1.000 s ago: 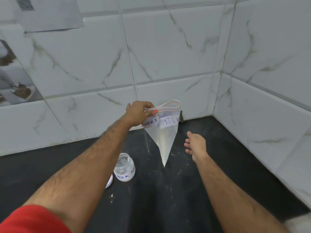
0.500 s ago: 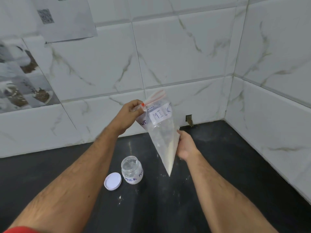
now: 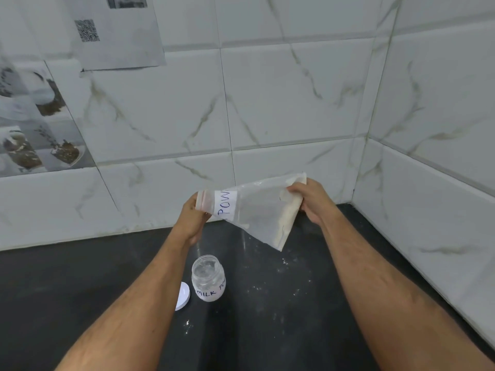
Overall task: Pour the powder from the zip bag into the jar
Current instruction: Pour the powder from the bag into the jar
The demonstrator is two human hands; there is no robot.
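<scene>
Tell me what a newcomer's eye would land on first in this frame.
The clear zip bag of pale powder, held sideways in mid-air between the left hand and right hand. Below it, the open "MILK" jar stands on the dark countertop, its white lid beside it.

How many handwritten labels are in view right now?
2: one white paper label on the clear plastic zip bag held in the air; one label on the small clear glass jar standing on the dark counter.

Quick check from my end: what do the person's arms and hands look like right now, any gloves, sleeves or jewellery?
Both forearms are bare right to the frame's lower edge; no sleeve shows. The left hand and right hand wear no gloves, and no watch, ring or band is visible. Dark hair runs along both forearms.
</scene>
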